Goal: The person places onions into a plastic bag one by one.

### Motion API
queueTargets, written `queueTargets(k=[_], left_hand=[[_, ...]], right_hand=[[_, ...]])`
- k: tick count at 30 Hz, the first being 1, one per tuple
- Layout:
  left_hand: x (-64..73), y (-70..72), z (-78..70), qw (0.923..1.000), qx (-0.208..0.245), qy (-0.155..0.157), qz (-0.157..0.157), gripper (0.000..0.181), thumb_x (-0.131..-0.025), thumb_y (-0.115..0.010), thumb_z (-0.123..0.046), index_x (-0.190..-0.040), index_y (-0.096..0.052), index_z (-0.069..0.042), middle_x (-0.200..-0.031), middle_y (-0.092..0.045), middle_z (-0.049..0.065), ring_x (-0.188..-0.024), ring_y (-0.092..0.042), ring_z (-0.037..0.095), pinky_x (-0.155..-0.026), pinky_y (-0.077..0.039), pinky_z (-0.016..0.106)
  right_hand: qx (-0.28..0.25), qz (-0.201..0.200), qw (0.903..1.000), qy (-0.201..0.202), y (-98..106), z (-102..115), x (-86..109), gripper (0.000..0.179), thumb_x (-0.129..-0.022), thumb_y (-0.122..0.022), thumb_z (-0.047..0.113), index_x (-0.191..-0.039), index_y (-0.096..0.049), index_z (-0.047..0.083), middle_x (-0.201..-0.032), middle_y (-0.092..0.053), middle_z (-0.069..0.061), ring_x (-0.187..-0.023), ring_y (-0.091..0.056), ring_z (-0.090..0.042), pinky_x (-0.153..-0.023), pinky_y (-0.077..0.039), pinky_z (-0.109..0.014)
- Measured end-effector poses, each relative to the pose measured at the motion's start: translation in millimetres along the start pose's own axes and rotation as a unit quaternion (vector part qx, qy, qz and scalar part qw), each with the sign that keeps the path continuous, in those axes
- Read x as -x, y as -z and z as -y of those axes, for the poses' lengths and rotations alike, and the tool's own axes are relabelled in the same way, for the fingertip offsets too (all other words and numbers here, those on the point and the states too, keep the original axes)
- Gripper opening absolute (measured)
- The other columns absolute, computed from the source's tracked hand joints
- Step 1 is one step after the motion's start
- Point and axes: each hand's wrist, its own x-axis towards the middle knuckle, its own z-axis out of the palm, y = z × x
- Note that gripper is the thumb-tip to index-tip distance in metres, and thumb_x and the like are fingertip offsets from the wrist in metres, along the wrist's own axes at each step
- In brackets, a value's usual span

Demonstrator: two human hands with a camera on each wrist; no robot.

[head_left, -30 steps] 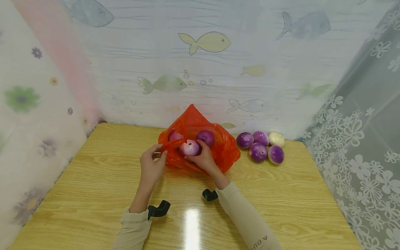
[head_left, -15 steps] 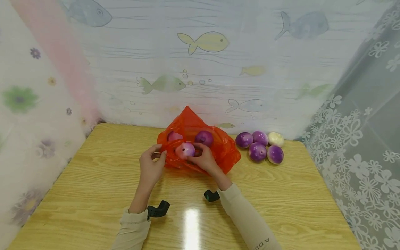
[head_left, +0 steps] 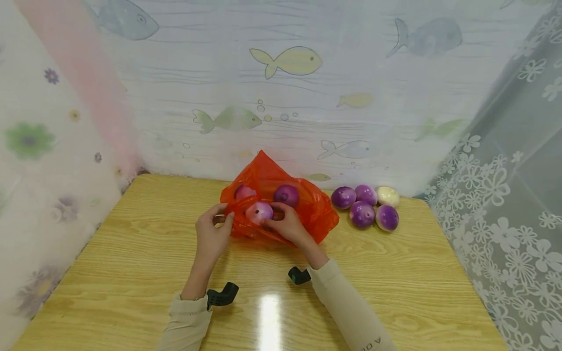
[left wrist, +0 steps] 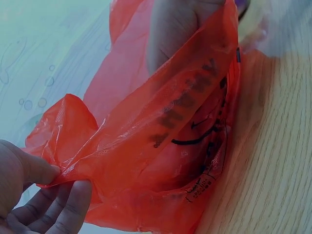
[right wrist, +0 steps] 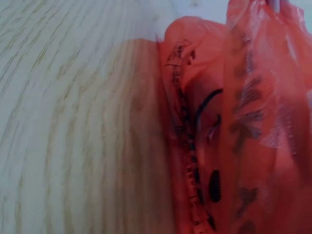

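In the head view a red plastic bag lies with its mouth spread on the table. My left hand pinches the left edge of the bag between thumb and fingers. The left wrist view shows the same left hand gripping the thin film. My right hand reaches into the bag and holds a glossy purple-and-white onion by its right side. Behind it in the bag sit two more purple onions. In the right wrist view the printed bag hides the right hand.
Right of the bag, several purple onions and a pale yellowish-white onion sit close together on the wooden table. A fish-patterned curtain hangs along the back edge. Patterned cloths hang at both sides.
My right hand has turned the onion and shifted it slightly left and down in the bag, so its dark spot now faces left. The left hand keeps its pinch with little motion.
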Motion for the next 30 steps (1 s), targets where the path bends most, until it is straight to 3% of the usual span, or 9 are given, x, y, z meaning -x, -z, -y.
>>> queueTargets(k=[10,20,24,30], left_hand=[[0.5,0.3,-1.5,1.0,-0.002,0.005,0.001,0.025,-0.097,-0.063,0.002,-0.121,-0.068,0.006,-0.114,-0.067,0.024,-0.09,-0.064,0.036,-0.064,-0.055,0.012],[1.2,1.5,-2.0,0.9999,0.001,0.017,0.003,0.027,-0.097,-0.062,0.003,-0.123,-0.067,0.007,-0.116,-0.065,0.025,-0.093,-0.063,0.036,-0.064,-0.055,0.012],[1.1,1.2,-1.7,0.9999,0.002,0.016,-0.001,0.026,-0.097,-0.062,0.003,-0.123,-0.067,0.007,-0.114,-0.066,0.024,-0.092,-0.063,0.034,-0.063,-0.055,0.012],[0.9,0.3,-2.3,1.0,0.004,0.008,-0.001,0.027,-0.098,-0.062,0.002,-0.124,-0.066,0.008,-0.115,-0.065,0.027,-0.094,-0.064,0.037,-0.065,-0.054,0.009]], right_hand=[[0.058,-0.015,0.9975,0.036,19,37,24.9,0.053,-0.091,-0.075,0.014,-0.139,-0.057,0.0,-0.138,-0.06,-0.019,-0.127,-0.055,-0.036,-0.109,-0.048,-0.051],[-0.005,-0.04,0.9933,0.109,50,79,62.6,0.034,-0.094,-0.073,0.011,-0.127,-0.066,0.009,-0.122,-0.067,-0.008,-0.111,-0.063,-0.026,-0.098,-0.057,-0.043],[-0.032,-0.067,0.9856,0.152,70,91,78.3,0.03,-0.095,-0.071,0.009,-0.125,-0.067,0.005,-0.119,-0.068,-0.01,-0.108,-0.063,-0.023,-0.099,-0.056,-0.042],[-0.078,-0.132,0.9674,0.202,109,108,105.7,0.027,-0.095,-0.067,-0.003,-0.121,-0.067,-0.003,-0.114,-0.07,-0.012,-0.101,-0.067,-0.015,-0.089,-0.058,-0.024]])
